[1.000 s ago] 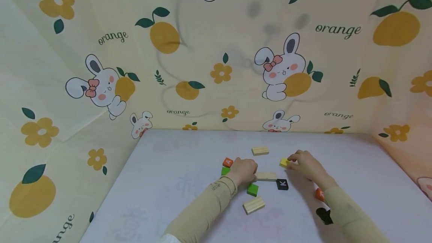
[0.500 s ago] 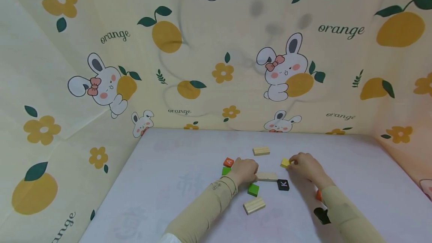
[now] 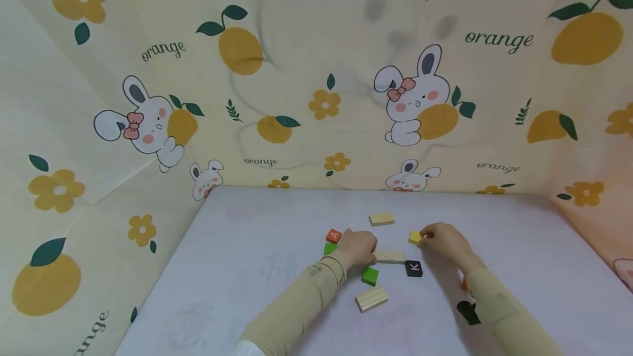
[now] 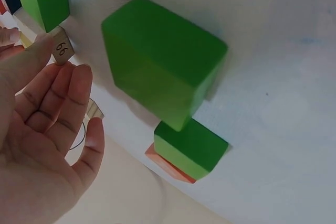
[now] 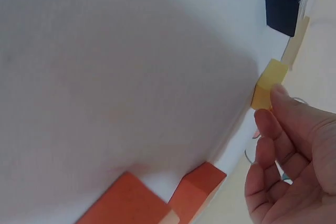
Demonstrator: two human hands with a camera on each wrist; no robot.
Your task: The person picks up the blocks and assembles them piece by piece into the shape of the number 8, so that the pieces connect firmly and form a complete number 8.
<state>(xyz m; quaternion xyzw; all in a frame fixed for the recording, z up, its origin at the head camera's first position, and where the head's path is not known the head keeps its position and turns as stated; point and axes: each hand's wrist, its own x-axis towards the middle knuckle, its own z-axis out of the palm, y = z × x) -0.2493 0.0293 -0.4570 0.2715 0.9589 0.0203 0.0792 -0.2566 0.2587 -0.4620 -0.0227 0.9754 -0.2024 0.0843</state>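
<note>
Toward the far edge of the desk (image 3: 222, 268), the left grip (image 3: 357, 249) pinches a wooden plank (image 3: 391, 257) at its left end; the right grip (image 3: 448, 243) pinches a yellow block (image 3: 414, 237) — both likely light, stiff and hardly fragile — best taken by opposite side faces.

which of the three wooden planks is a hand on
The middle plank, ending beside the black K block: the left hand pinches its other end. The back plank and front plank lie untouched.
</note>
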